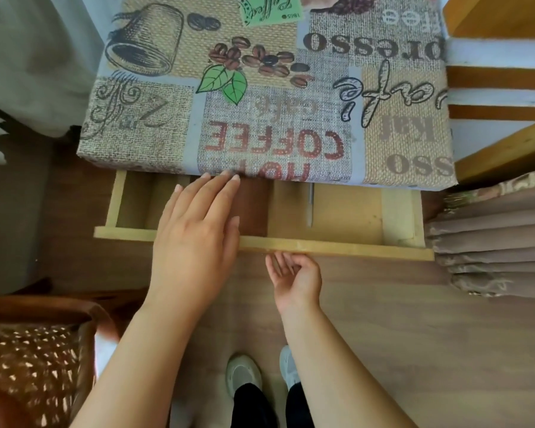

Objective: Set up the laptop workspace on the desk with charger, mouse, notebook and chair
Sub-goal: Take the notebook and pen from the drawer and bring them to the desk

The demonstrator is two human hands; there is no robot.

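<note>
Nearest the camera, two pale shoes [244,373] stand on the wood-grain floor [383,335], well behind both hands. At the lower left sits a brown chair [34,359] with a speckled woven seat, well to the left of the left forearm.

The right hand [294,278] is palm-up just under the front board of the open drawer [334,247]; its fingers [280,262] are curled loosely, tips touching or nearly touching the board's lower edge, gripping nothing that can be seen. The left hand [195,239] lies flat, palm down, across the drawer's front board and into the opening; its fingers [217,193] are straight and pressed close together, their tips reaching the hanging edge of the tablecloth [260,88].

The drawer is pale raw wood, shallow and rectangular, with thin dividers making several compartments. To the right of the left fingers, a slim pen [310,205] lies lengthwise in one compartment. The compartments on either side show only bare wood; what lies under the left hand is hidden.

Beyond the fingers, the desk is covered by a burlap-look cloth printed with coffee beans, a cup and words such as "COFFEE". No laptop, charger, mouse or notebook shows on it. To the right of the drawer hang pleated taupe curtains [491,239].
</note>
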